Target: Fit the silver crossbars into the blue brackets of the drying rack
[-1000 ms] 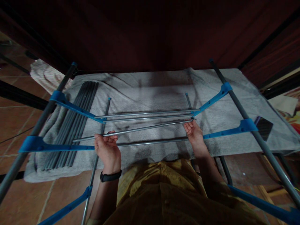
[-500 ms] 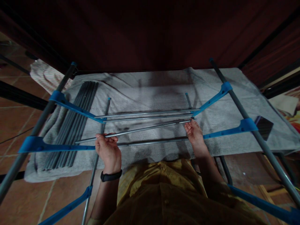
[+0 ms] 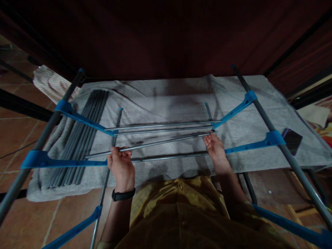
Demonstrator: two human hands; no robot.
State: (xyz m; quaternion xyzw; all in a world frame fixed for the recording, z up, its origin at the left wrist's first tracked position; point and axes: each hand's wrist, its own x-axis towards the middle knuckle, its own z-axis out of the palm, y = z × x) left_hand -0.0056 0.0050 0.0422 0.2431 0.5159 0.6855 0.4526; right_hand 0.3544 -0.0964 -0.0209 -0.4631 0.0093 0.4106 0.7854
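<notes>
A slim grey metal tube [image 3: 160, 142] slants between my two hands, its left end lower than its right. My left hand [image 3: 121, 166] is closed round it near the left end, which sticks out past my fingers. With fingertips pinched, my right hand [image 3: 214, 145] grips the tube close to its right end. Beyond it, thin crossbars [image 3: 166, 130] span from the left blue bracket [image 3: 83, 118] to the right blue bracket [image 3: 236, 109]. Nearer to me, another crossbar [image 3: 171, 157] runs between the front left bracket [image 3: 64, 162] and front right bracket [image 3: 254, 144].
Grey uprights [image 3: 267, 121] carry the brackets on both sides. Several loose tubes [image 3: 80, 141] lie side by side on the grey cloth [image 3: 166, 100] at left. A dark phone-like object [image 3: 292, 140] rests at right. A lower blue bracket [image 3: 75, 230] is near my left forearm.
My left hand has shifted slightly to the right. The tube has moved a little the same way, its right end staying close to the far right bracket.
</notes>
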